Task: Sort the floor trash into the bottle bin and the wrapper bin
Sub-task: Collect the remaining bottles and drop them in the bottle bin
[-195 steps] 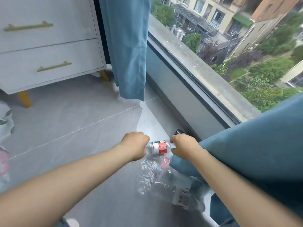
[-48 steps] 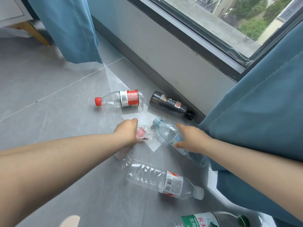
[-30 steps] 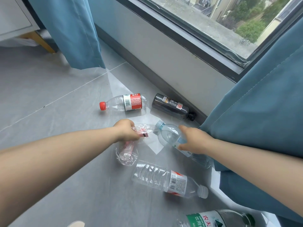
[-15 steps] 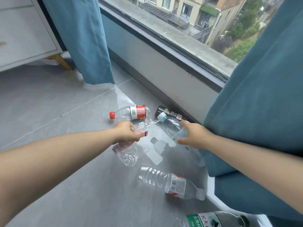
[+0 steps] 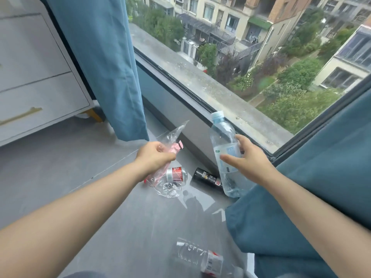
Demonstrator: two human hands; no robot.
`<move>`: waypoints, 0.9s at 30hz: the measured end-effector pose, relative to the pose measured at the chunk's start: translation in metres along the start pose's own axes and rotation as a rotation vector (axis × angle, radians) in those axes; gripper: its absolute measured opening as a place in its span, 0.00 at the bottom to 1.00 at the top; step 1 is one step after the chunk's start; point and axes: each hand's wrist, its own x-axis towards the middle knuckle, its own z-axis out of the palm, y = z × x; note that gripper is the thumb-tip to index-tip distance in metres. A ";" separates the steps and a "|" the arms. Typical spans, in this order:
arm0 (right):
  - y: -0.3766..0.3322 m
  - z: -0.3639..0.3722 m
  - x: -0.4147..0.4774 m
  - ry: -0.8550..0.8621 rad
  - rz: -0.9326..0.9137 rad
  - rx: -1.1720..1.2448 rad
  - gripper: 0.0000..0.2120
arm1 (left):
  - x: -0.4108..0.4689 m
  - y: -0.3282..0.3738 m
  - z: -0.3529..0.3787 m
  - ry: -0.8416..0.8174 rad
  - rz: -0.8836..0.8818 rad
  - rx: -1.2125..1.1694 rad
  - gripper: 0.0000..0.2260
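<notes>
My left hand [image 5: 155, 156] grips a clear plastic wrapper with pink print [image 5: 172, 137], held up off the floor; its lower end hangs below my fist. My right hand [image 5: 246, 160] holds a clear bottle with a pale blue cap [image 5: 223, 145] upright in the air. Three bottles still lie on the grey floor: one with a red label [image 5: 176, 174] partly behind the wrapper, a black one [image 5: 207, 178] by the wall, and a clear one with a white and red label [image 5: 202, 258] near the bottom edge. No bin is in view.
Blue curtains hang at the left [image 5: 104, 63] and drape on the right [image 5: 313, 197]. A white drawer chest with gold handles [image 5: 34, 77] stands at the left. The low window wall [image 5: 180, 115] runs along the far side.
Both hands have risen from the floor, the left lifting the wrapper and the right lifting the blue-capped bottle upright. The view has tilted up toward the window.
</notes>
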 end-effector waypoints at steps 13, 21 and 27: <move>-0.194 -0.151 -0.113 0.072 0.266 0.281 0.20 | -0.156 0.200 -0.149 0.026 -0.187 0.017 0.08; -0.329 -0.245 -0.234 0.109 0.347 0.288 0.33 | -0.271 0.309 -0.256 -0.080 -0.071 0.075 0.07; -0.400 -0.286 -0.327 0.299 0.419 0.384 0.32 | -0.339 0.353 -0.311 -0.202 0.020 0.085 0.09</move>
